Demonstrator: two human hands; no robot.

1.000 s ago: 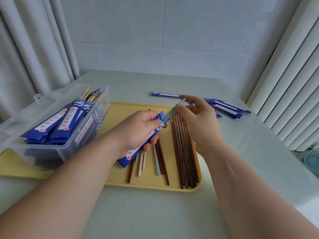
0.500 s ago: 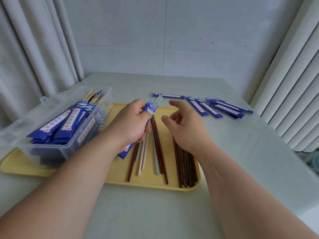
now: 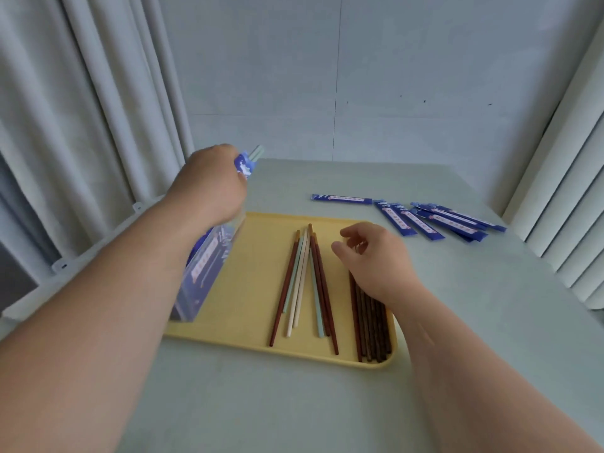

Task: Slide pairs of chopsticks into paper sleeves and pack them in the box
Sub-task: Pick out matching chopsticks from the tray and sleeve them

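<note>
My left hand point(image 3: 209, 188) grips a blue paper sleeve point(image 3: 243, 165) with pale green chopstick tips sticking out of its top, raised over the clear plastic box point(image 3: 202, 273). My arm hides most of the box; blue sleeved pairs show through its wall. My right hand point(image 3: 372, 256) hovers with loosely curled fingers over the dark brown chopsticks point(image 3: 372, 325) on the yellow tray point(image 3: 248, 289) and holds nothing. Loose red-brown, cream and green chopsticks point(image 3: 304, 282) lie in the tray's middle. Several empty blue sleeves point(image 3: 431, 220) lie on the table at the back right.
One lone blue sleeve point(image 3: 341, 198) lies behind the tray. Curtains hang at the left, and a ribbed white panel point(image 3: 562, 207) stands at the right. The pale table point(image 3: 294, 403) stretches in front of the tray.
My left hand has carried the sleeved pair up and to the left, over the box. My right hand has let go of the chopsticks and dropped onto the dark brown pile.
</note>
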